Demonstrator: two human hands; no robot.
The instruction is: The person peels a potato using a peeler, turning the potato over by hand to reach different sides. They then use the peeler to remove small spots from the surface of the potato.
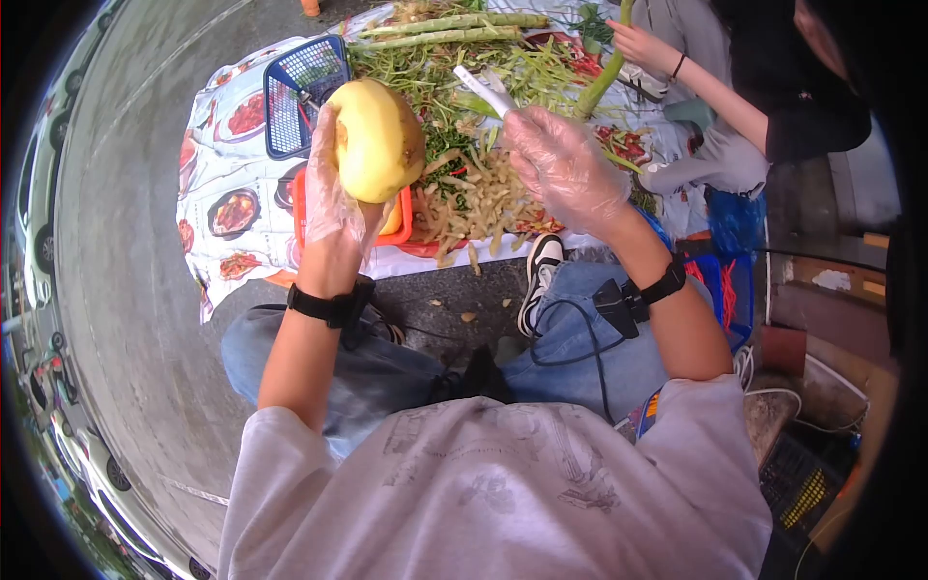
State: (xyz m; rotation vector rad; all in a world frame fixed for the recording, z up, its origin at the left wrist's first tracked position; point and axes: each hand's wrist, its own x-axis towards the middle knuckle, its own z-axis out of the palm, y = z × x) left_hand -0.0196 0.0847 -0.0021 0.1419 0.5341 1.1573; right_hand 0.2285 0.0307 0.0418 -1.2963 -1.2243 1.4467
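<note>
A large peeled yellow potato [377,140] with a few brown spots rests in my left hand [333,184], which wears a clear plastic glove. My left fingers are partly hidden behind it. To the right, my gloved right hand [565,169] is closed around a white-handled tool [483,92], whose end points up and left; its blade cannot be made out. The tool and the potato are apart. Under my left hand is a red basket [404,215] with something yellow inside. Brown peelings [474,198] lie between and below my hands.
A blue basket [280,121] stands behind my left hand on a printed sheet [217,188]. Green stalks [445,34] and leafy scraps cover the far part. At the upper right, another person's hand [646,48] holds a long green stalk [604,82]. A blue crate [739,300] is at the right.
</note>
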